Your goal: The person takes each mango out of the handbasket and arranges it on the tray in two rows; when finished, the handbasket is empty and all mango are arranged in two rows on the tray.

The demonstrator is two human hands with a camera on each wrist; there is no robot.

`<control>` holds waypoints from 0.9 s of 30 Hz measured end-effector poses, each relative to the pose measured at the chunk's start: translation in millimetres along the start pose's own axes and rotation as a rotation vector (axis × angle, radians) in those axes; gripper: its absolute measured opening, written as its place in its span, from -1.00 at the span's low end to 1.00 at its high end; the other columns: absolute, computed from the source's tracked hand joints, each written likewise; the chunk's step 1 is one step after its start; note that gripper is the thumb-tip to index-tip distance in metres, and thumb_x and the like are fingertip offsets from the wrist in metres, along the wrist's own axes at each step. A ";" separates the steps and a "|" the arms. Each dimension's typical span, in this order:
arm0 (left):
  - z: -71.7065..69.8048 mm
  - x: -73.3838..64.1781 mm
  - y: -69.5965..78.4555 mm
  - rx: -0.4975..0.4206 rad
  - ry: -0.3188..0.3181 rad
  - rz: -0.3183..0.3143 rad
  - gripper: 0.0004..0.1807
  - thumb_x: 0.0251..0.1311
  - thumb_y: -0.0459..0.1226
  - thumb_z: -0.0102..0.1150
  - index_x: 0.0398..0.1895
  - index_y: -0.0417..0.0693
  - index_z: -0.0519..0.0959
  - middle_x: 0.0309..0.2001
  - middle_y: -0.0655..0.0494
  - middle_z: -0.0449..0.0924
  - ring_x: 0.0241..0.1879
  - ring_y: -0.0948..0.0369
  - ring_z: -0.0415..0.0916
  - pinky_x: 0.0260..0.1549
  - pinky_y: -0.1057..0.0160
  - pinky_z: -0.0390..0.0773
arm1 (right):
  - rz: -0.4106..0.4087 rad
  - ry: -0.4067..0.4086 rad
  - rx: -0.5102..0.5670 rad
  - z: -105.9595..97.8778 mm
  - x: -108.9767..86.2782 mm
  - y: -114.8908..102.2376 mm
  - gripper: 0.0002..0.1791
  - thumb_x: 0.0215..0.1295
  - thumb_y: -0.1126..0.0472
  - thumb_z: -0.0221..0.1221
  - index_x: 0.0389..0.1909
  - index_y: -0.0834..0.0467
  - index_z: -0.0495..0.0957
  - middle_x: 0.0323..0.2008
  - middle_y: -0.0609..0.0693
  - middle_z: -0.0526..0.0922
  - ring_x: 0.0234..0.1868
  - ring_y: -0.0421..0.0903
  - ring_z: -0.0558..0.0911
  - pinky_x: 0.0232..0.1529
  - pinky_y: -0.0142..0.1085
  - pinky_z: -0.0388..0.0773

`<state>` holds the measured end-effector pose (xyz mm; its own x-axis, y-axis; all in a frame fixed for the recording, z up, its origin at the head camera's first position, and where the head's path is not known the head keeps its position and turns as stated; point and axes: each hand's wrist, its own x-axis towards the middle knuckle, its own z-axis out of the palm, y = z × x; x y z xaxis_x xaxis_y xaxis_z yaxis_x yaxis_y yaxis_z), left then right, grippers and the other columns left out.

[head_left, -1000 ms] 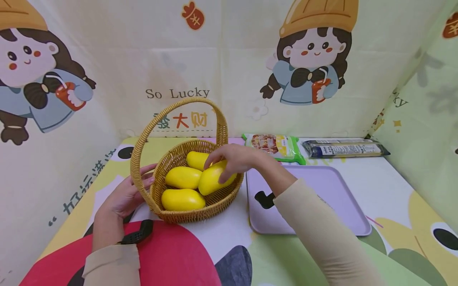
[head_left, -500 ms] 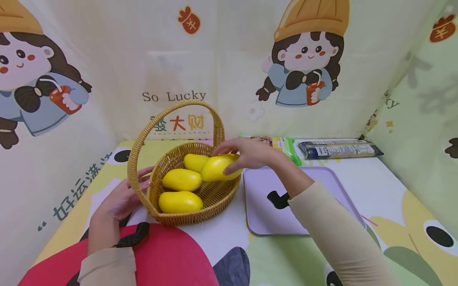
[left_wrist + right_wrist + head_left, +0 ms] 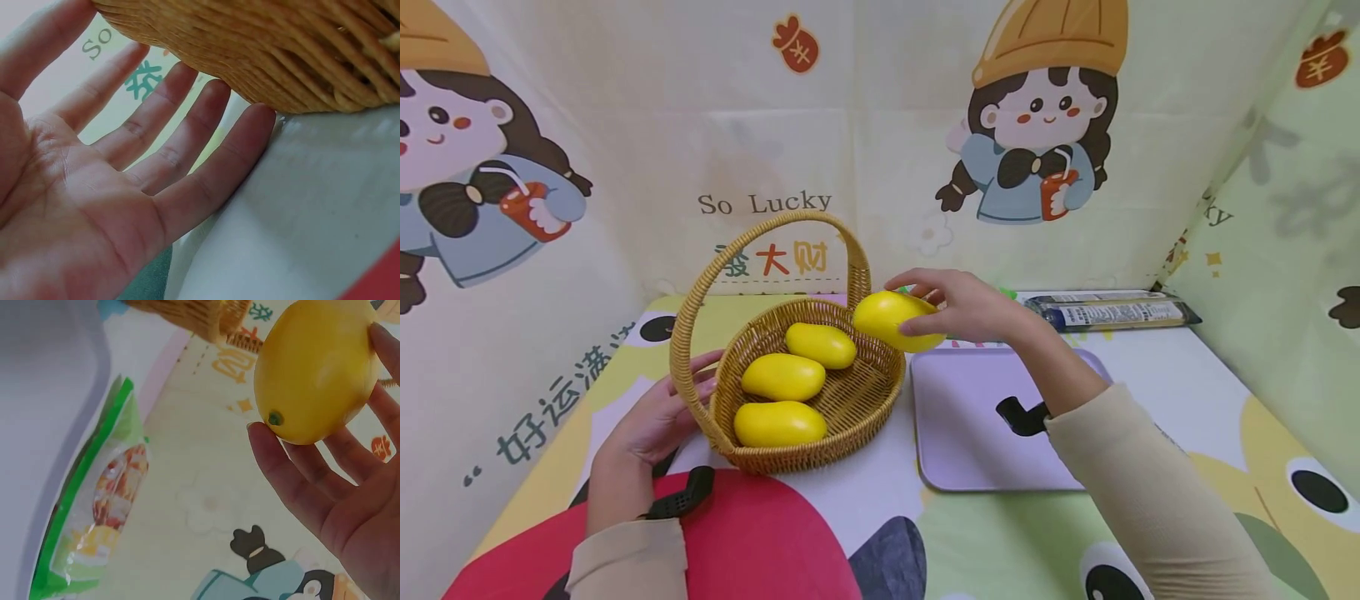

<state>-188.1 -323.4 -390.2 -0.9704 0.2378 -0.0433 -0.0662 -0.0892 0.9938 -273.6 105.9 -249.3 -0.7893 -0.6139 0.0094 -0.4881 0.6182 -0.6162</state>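
Note:
My right hand (image 3: 970, 308) grips a yellow mango (image 3: 883, 315), held above the basket's right rim. In the right wrist view, fingers and thumb wrap the mango (image 3: 315, 369), whose green stem spot shows. Three more yellow mangoes lie in the brown wicker basket (image 3: 808, 458): a rear mango (image 3: 820, 345), a middle mango (image 3: 782, 377) and a front mango (image 3: 780, 423). With fingers extended, my left hand (image 3: 658, 417) rests against the basket's left side. The left wrist view has those fingertips right at the woven wall (image 3: 281, 56).
A lilac tray (image 3: 985, 467) lies right of the basket, partly under my right forearm. Behind it are a dark-ended long packet (image 3: 1120, 312) and a green-edged food bag (image 3: 100, 519). The basket's tall arched handle (image 3: 688, 325) rises over it.
My right hand has lifted the mango out of the basket, moving up and to the right towards the tray. The left hand stays at the basket; the head view has shifted slightly.

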 end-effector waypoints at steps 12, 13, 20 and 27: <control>1.4 -0.6 1.8 0.055 0.022 0.000 -0.45 0.56 -0.28 0.01 0.55 0.07 0.27 0.19 0.25 0.61 0.12 0.30 0.63 0.07 0.28 0.66 | 0.122 0.047 -0.031 -3.6 -20.2 32.3 -0.37 0.34 -0.01 0.35 0.41 -0.09 0.45 0.14 0.15 0.64 0.02 0.12 0.62 -0.13 -0.17 0.64; 1.9 -0.5 2.4 0.062 0.031 -0.001 -0.44 0.55 -0.27 0.03 0.56 0.08 0.26 0.19 0.24 0.60 0.11 0.30 0.63 0.06 0.28 0.66 | 0.132 0.047 -0.043 -3.0 -21.4 34.5 -0.37 0.34 -0.02 0.35 0.40 -0.08 0.46 0.13 0.17 0.65 0.01 0.12 0.62 -0.14 -0.18 0.63; 6.1 -1.5 7.0 0.122 0.103 -0.031 -0.35 0.50 -0.22 0.14 0.60 0.13 0.24 0.23 0.29 0.50 0.12 0.35 0.61 0.03 0.30 0.67 | 0.270 0.001 -0.079 2.1 -26.3 48.1 -0.32 0.33 -0.08 0.33 0.42 0.00 0.42 0.15 0.27 0.61 -0.06 0.11 0.65 -0.26 -0.22 0.69; 6.5 -1.7 8.7 0.103 0.121 -0.046 -0.34 0.50 -0.22 0.15 0.60 0.16 0.25 0.22 0.34 0.52 0.10 0.37 0.63 0.03 0.31 0.68 | 0.418 -0.093 -0.027 11.0 -29.6 60.9 -0.29 0.34 -0.13 0.32 0.42 0.05 0.38 0.13 0.29 0.59 -0.21 0.03 0.66 -0.36 -0.22 0.72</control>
<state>-185.5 -318.2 -380.8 -0.9881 0.1209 -0.0949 -0.0931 0.0204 0.9955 -275.8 156.3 -295.8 -0.8850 -0.3486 -0.3086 -0.1438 0.8351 -0.5310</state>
